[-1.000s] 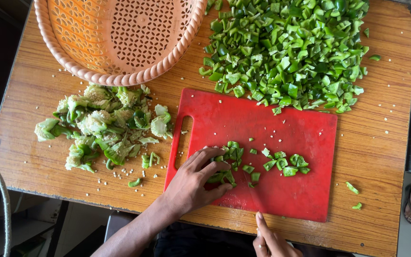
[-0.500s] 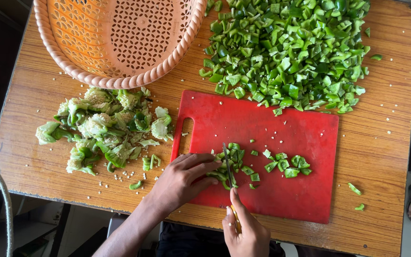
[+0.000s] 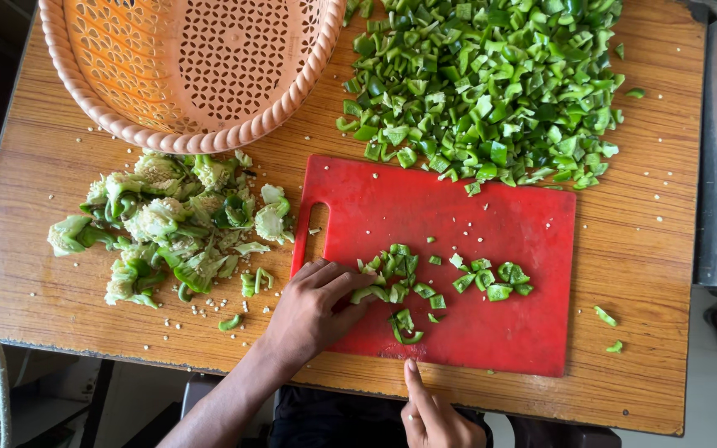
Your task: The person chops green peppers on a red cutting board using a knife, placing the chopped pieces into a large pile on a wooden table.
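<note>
Green pepper pieces: small loose cluster on the red cutting board, lower-middle of it, right under the left fingertips; a second little bunch sits just to the right, apart from the first.
Left hand: palm down on the board's left edge, near the handle slot, fingers spread a bit & pressing on the pepper cluster. Not gripping, just pinning it flat.
Right hand: low at the frame's bottom, mostly cut off. Index finger sticks up to the board's near edge, other fingers curled in. Can't tell if it holds anything; no tool visible.
Curled strip: one bent pepper bit betw. the two hands, just above the right fingertip.
Board: lies flat on a wooden table, handle end to the left.
Big chopped pile: heap of diced green pepper on the table above the board, touching its top edge.
Scraps: cores, stems & pale seed heads piled left of the board; loose seeds scattered round it.
Basket: peach plastic, perforated, top left, tilted, rim just beside the scraps.
Stray bits: a couple of pieces on the table right of the board.
</note>
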